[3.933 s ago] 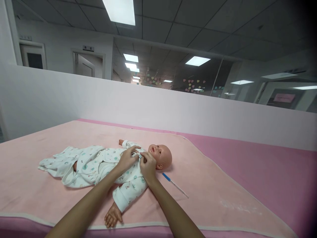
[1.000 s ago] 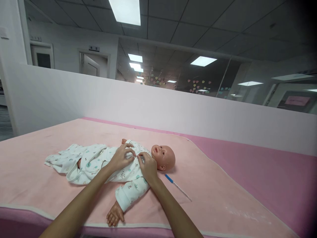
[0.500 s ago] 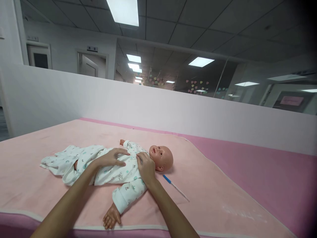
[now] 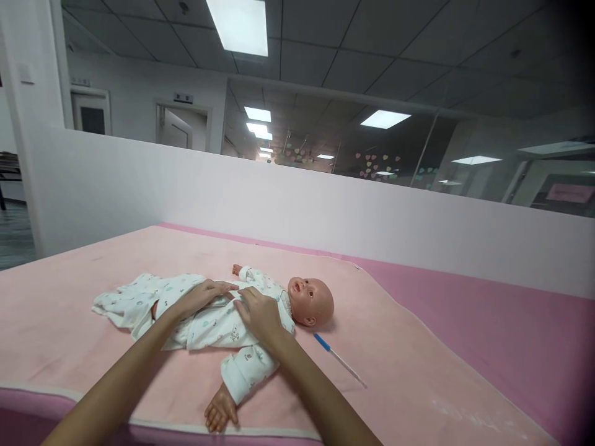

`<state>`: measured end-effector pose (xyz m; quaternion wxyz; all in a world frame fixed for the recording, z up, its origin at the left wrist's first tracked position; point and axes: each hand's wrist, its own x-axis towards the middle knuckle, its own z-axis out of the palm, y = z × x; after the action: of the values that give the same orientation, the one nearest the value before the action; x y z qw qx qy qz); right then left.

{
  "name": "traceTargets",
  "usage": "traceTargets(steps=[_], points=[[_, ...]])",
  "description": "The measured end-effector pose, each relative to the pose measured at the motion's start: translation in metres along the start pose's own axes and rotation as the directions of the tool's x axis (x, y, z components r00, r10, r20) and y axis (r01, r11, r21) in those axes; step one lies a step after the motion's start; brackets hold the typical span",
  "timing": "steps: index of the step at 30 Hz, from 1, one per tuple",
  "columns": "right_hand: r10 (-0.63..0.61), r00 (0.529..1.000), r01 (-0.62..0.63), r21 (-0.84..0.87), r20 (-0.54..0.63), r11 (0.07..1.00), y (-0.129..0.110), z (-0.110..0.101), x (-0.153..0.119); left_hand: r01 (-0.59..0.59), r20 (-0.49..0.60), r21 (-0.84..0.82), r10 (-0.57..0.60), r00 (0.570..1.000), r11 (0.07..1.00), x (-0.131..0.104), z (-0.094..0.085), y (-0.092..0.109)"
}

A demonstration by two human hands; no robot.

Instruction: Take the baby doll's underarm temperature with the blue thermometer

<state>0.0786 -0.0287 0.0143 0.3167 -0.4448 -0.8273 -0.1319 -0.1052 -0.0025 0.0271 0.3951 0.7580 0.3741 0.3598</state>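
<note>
A baby doll (image 4: 312,303) lies on its back, head to the right, in a white printed outfit (image 4: 209,328). On the front of the outfit, at the doll's belly, rests my left hand (image 4: 202,298), its fingers stretched out. Close beside it, my right hand (image 4: 261,314) lies over the chest with fingers extended and apart, below the doll's neck. The fingertips of both hands nearly meet, and they cover part of the garment front. One doll hand (image 4: 222,409) points toward the near edge.
A thermometer-like clear stick with a blue end (image 4: 322,342) lies right of the doll's head. Beneath everything spreads a peach mat (image 4: 395,365) over a pink surface (image 4: 502,316). A white low wall (image 4: 288,198) with glass above stands behind.
My right hand has moved left from near the doll's collar down onto the chest, closer to my left hand. The view has shifted slightly; the doll stays lying in place.
</note>
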Motion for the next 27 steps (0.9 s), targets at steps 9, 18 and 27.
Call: traceTargets(steps=[9,18,27], points=[[0.093,0.993,-0.084,0.125,-0.071,0.989,-0.001,0.012,0.003,-0.058,0.086,-0.001,0.058,0.995,0.998,-0.003,-0.006,0.004],[0.112,0.988,-0.098,0.125,-0.108,0.987,-0.004,0.014,-0.002,-0.076,0.12,0.005,0.075,0.99,0.997,0.0,-0.013,-0.015],[0.103,0.987,-0.091,0.1,-0.122,0.991,-0.002,0.017,-0.003,-0.043,0.066,0.075,0.038,0.997,0.996,0.003,-0.011,-0.02]])
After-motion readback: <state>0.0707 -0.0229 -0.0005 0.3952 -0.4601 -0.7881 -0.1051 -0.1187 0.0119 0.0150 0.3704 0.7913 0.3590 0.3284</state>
